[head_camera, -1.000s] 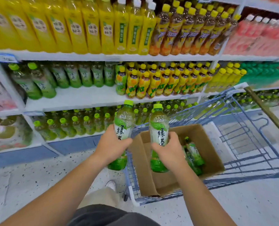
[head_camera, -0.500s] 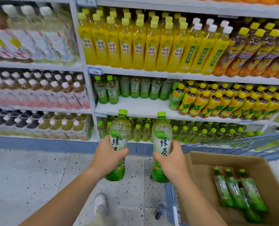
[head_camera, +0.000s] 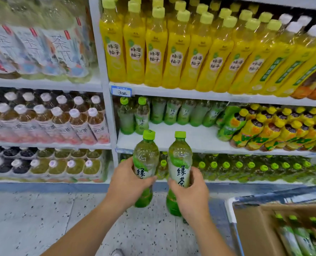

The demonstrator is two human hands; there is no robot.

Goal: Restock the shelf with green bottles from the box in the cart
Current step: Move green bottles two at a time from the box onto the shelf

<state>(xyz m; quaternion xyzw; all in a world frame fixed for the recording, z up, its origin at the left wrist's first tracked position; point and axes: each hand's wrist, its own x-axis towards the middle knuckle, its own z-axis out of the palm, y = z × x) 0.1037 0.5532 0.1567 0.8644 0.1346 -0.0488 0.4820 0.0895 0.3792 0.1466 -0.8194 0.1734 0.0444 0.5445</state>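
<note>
I hold two upright green tea bottles in front of the shelves. My left hand (head_camera: 128, 182) grips the left green bottle (head_camera: 146, 156) round its label. My right hand (head_camera: 191, 194) grips the right green bottle (head_camera: 179, 159) the same way. Both caps sit just below the middle shelf (head_camera: 186, 139), whose white board is bare at the front. Several matching green bottles (head_camera: 172, 112) stand at the back of that shelf. The cardboard box (head_camera: 255, 230) at the bottom right holds more green bottles (head_camera: 297, 235) lying on their sides.
Yellow juice bottles (head_camera: 173, 52) fill the shelf above. Yellow-and-green bottles (head_camera: 275, 128) crowd the middle shelf's right part. A white upright (head_camera: 105, 89) divides off the left bay of packed tea bottles (head_camera: 48, 122). Green-capped bottles (head_camera: 245, 167) line the bottom shelf. Speckled floor (head_camera: 33, 218) lies below.
I have stepped closer and turned left toward the shelf. Both bottles have risen to the middle shelf's edge. The box has slid to the frame's bottom right corner.
</note>
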